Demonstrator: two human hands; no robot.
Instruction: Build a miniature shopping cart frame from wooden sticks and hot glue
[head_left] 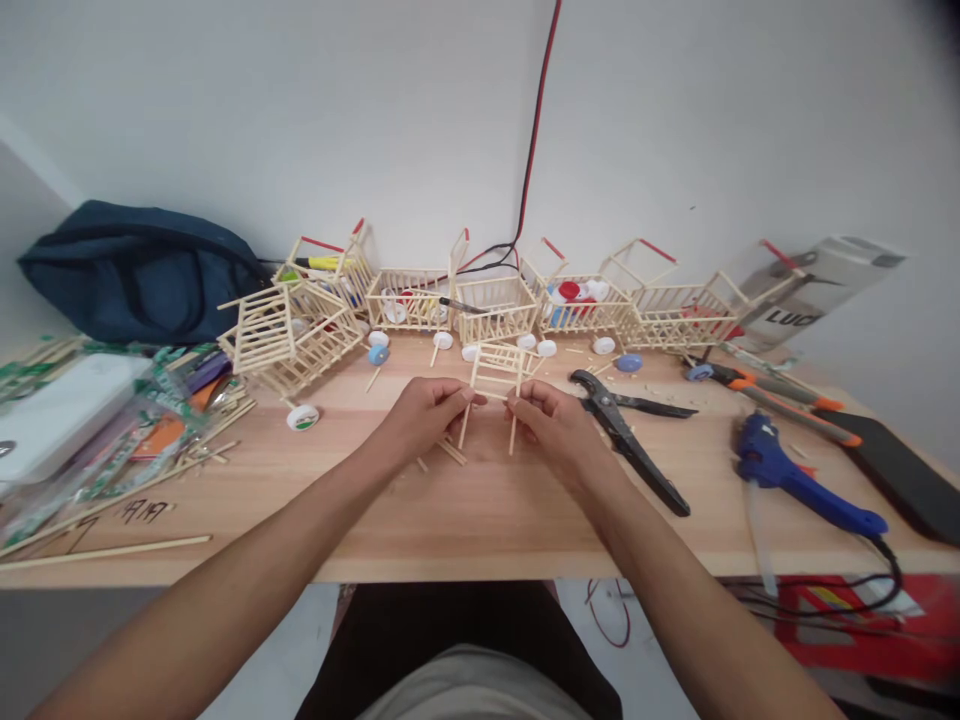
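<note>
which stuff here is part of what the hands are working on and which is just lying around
In hand: stick frame, pinched between left hand and right hand; loose sticks beneath them.
Lying about: black cutters, blue glue gun, dark blue bag, stick baskets.

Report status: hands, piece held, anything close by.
Left hand and right hand each pinch one side of small pale wooden-stick frame. Black metal cutters lie close beside right hand. Loose sticks on light wooden table beneath.

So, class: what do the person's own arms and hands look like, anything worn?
The left hand and right hand are ungloved, with no ring, watch or bracelet showing. The left arm and right arm are bare, no sleeves in view.
</note>
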